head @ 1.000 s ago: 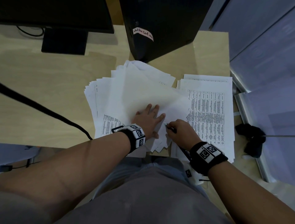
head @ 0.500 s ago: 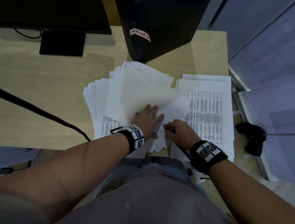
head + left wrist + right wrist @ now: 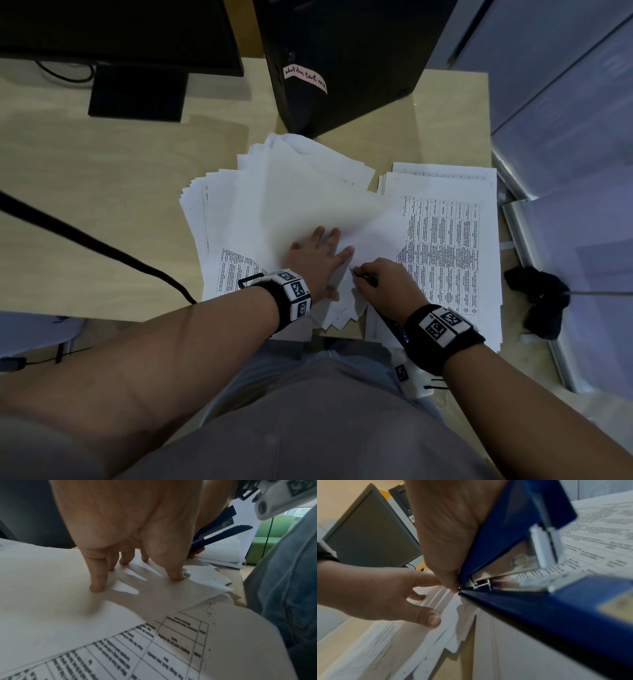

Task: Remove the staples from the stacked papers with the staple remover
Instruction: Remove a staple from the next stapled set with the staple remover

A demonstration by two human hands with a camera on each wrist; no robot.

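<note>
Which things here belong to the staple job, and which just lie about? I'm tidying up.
In use: fanned papers, blue staple remover, left hand, right hand.

Lying about: printed stack, black tower, monitor stand, cable.

A pale wooden desk (image 3: 102, 205) carries everything. A fanned, messy pile of papers (image 3: 274, 205) lies near its front edge, some corners hanging over that edge. Just right of it lies a squarer stack (image 3: 445, 240) with a printed table on top, reaching the desk's right side. Behind the pile stands a black tower (image 3: 342, 68) with a pink label. At the far left stands a monitor base (image 3: 137, 92). A black cable (image 3: 85, 240) crosses the left part.
</note>
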